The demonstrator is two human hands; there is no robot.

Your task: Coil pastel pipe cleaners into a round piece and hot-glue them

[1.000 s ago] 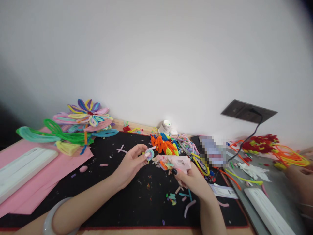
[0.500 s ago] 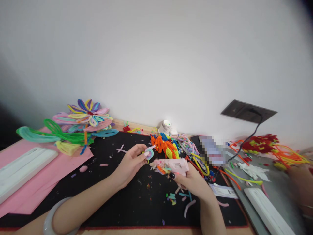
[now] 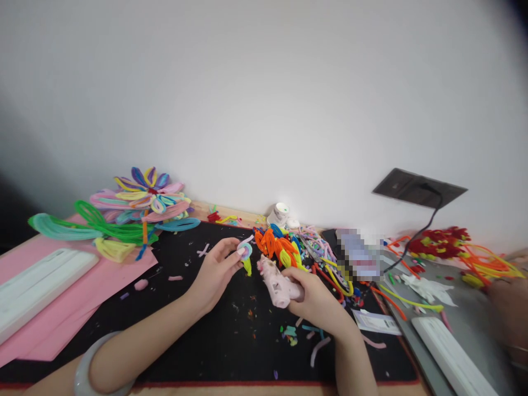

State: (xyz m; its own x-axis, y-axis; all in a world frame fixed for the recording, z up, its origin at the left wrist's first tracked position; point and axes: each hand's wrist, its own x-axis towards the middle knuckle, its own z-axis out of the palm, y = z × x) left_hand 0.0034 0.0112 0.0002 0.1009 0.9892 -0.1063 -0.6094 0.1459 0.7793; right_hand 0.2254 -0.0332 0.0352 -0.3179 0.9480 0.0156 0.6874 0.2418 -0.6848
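Between the thumb and fingers of my left hand point(image 3: 214, 275) is a small coiled pipe cleaner piece point(image 3: 246, 251) in teal and lilac. One lilac end sticks up from it, and a yellow-green bit shows just below. My right hand point(image 3: 319, 302) is wrapped round the grip of a pale pink glue gun point(image 3: 277, 287). Fuzzy scraps cling to its front end, which points up and left, a short way from the coil. Bundled orange pipe cleaner loops point(image 3: 272, 242) lie behind both hands.
A large pipe cleaner flower point(image 3: 152, 192) and pink sheets point(image 3: 82, 291) are at left. A phone point(image 3: 358, 253), scissors point(image 3: 313, 250) and loose pipe cleaners lie to the right. Scraps dot the black mat point(image 3: 198, 352). Another person's hand point(image 3: 509, 308) is at far right.
My right hand has turned the glue gun, so its rear end now faces down toward me. My left hand has shifted slightly up and left with the coil.
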